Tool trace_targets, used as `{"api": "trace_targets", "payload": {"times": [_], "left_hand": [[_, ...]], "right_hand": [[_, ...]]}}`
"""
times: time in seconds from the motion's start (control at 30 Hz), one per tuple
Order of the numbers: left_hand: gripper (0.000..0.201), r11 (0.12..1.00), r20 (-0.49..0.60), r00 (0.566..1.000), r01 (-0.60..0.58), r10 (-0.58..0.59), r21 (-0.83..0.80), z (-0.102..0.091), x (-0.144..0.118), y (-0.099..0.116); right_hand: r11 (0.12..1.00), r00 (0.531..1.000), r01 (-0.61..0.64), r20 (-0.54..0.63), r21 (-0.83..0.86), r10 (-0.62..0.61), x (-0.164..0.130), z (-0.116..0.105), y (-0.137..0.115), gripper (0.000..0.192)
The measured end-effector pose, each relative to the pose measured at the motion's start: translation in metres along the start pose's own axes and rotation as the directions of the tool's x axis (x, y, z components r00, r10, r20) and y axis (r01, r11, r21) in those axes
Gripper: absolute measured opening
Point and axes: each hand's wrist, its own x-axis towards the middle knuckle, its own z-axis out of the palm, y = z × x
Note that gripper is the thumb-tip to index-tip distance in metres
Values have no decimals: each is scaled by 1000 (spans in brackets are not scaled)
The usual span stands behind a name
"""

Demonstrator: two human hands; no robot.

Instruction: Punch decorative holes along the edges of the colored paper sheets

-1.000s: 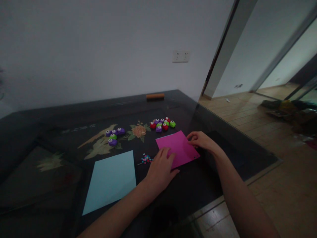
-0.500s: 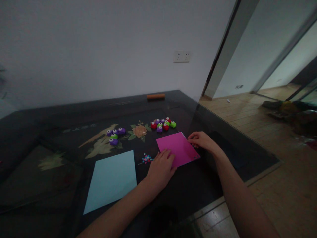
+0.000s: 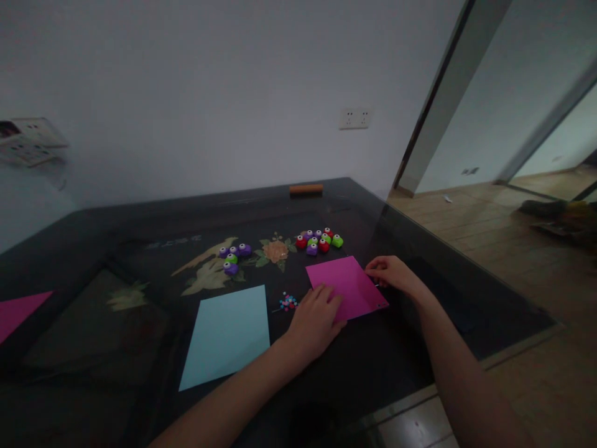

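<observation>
- The dark glass-topped table [image 3: 140, 348] has bare room along its near edge and far side; its right edge runs diagonally beside the wooden floor [image 3: 489, 236].
- The magenta paper sheet [image 3: 347, 286] lies flat right of centre, between the two hands.
- The left hand [image 3: 317, 320] rests palm-down, fingers spread, on the sheet's near left corner, pressing rather than gripping.
- The right hand [image 3: 392, 274] touches the sheet's right edge with curled fingers; I cannot tell if it pinches it.
- A light blue paper sheet [image 3: 228, 333] lies flat to the left, apart.
- Tiny coloured paper bits [image 3: 288, 302] sit between the sheets.
- Small rounded plastic punches cluster far of the sheet: a red, green and purple group [image 3: 319, 240] and a purple and green group [image 3: 232, 255].
</observation>
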Motion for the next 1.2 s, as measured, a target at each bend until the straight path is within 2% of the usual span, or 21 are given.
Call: {"api": "trace_targets", "payload": {"times": [0.1,0.2,0.3,0.43,0.47,0.53,0.6,0.7,0.8,0.87,0.93,1.03,1.1,1.2], "left_hand": [[41,999,-67,997,-45,44,-21,-15,-5,-2],[32,998,-184,982,-45,34,-54,-37,-23,-24],[26,996,-286,956,45,-64,-71,-55,-56,-73],[23,964,-403,876,246,-265,-99,-61,-106,-149],[21,952,-420,855,287,-306,-110,-60,-115,-162],[20,941,-414,845,314,-339,-129,-60,-128,-178],[19,945,-399,856,300,-328,-134,-62,-133,-182],[20,955,-326,898,270,-296,-124,-66,-134,-173],[19,955,-247,923,283,-295,-83,-67,-133,-164],[22,955,-234,926,295,-295,-35,-65,-133,-162],[29,956,-233,930,294,-286,2,-61,-133,-161],[42,951,-235,925,309,-297,12,-57,-133,-162],[49,944,-228,920,329,-317,12,-54,-134,-163],[56,937,-216,917,349,-334,32,-52,-135,-165]], "right_hand": [[1000,999,6,-33,5,-5,2,-1,2,10],[1000,995,18,-98,-9,-18,4,-3,3,13],[999,986,42,-160,-32,-46,6,-3,3,20],[985,955,143,-249,-98,-163,5,4,-5,30],[979,943,166,-270,-120,-193,3,7,-10,31],[965,926,209,-284,-161,-248,-1,17,-25,31],[941,919,276,-234,-194,-318,-6,29,-45,28],[890,897,409,-93,-201,-433,-16,54,-82,21],[824,841,535,30,-186,-540,-25,89,-118,16],[787,802,597,141,-153,-581,-30,116,-135,15],[728,735,669,277,-147,-619,-32,141,-145,22],[645,668,736,379,-206,-641,-30,168,-148,39],[613,656,748,420,-253,-627,-28,178,-146,57],[585,675,736,439,-341,-594,-25,187,-141,80]]}}
